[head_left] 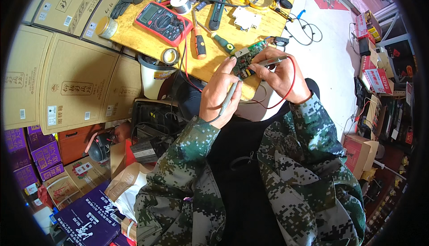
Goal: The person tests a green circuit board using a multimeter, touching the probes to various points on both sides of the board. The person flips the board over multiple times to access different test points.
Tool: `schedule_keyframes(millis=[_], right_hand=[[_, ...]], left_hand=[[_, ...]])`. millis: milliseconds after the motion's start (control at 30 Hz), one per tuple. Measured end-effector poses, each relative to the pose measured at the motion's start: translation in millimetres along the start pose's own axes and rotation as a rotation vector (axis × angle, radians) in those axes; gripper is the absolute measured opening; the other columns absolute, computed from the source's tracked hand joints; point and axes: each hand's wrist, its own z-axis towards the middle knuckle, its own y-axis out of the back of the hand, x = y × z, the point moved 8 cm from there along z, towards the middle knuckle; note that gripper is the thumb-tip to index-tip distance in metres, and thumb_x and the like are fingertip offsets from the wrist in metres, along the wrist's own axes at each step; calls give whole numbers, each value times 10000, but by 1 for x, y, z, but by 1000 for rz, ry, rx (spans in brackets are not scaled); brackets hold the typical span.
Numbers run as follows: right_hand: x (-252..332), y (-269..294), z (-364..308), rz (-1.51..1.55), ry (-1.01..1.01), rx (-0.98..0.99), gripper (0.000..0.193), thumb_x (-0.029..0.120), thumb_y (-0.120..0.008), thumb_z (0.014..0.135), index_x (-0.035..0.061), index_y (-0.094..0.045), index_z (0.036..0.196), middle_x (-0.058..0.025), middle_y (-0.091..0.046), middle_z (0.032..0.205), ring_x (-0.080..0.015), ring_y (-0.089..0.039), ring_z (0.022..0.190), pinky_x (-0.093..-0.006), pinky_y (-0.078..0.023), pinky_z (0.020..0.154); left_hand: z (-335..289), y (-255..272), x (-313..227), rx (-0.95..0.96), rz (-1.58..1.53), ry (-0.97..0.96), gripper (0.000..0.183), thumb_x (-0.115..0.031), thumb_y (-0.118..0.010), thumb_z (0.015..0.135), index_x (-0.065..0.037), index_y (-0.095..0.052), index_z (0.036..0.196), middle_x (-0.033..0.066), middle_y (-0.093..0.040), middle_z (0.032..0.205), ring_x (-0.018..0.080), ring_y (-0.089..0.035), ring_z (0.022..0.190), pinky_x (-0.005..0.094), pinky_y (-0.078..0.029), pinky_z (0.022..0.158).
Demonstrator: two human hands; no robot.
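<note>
We note the small green circuit board, crowded with components (245,59), held between the two hands, just above the near corner of the yellow wooden surface (206,70). It sits at the fingertips of the left hand (217,95), with the right hand (284,76) close on its other side.

Both forearms, in green camouflage sleeves (190,145), reach up and lean inward; the wrists are bent so the fingers meet around the board.

Left hand: fingers curled nearly closed, tips against the board's left edge, a slim grey probe with a dark lead (229,97) lying along the fingers. Right hand: thumb and fingers pinched on a pen-shaped grey probe with a red lead (275,60), its tip end toward the board; we cannot tell whether either tip makes contact.

Toward the left edge of the surface we record a red-framed digital multimeter (163,22); nearer us, an orange-and-black-handled screwdriver (199,43) and a small roll of tape (170,56).
</note>
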Motion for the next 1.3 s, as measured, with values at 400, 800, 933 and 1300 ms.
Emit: schedule_keyframes(millis=[400,800,933,1300], right_hand=[[1,-2,-1,10,-15,6,183,106,-781,948,-38,-767,1060,-122,-722,960,-234,-686,867,-371,-551,793],[1,0,-1,10,7,-5,176,103,-793,949,-36,-766,1053,-123,-715,953,-240,-697,872,-372,-558,786],[0,1,-2,9,10,-18,184,109,-793,951,-41,-765,1054,-124,-710,952,-239,-695,872,-374,-558,783],[1,2,0,32,-12,6,200,136,-790,945,-36,-767,1046,-140,-707,938,-267,-695,852,-382,-554,779]], left_hand=[[0,0,2,-2,-13,6,180,49,-758,917,11,-624,1031,291,-657,1460,463,-639,1374,489,-563,1090],[-2,-1,5,1,-32,37,176,40,-764,922,8,-627,1028,281,-653,1475,457,-644,1371,482,-567,1081],[-3,-1,6,14,-17,44,183,33,-765,926,5,-624,1039,280,-652,1478,455,-647,1369,476,-572,1075],[-3,-1,9,33,-31,63,218,30,-762,930,0,-602,1074,296,-651,1470,461,-657,1353,471,-589,1049]])
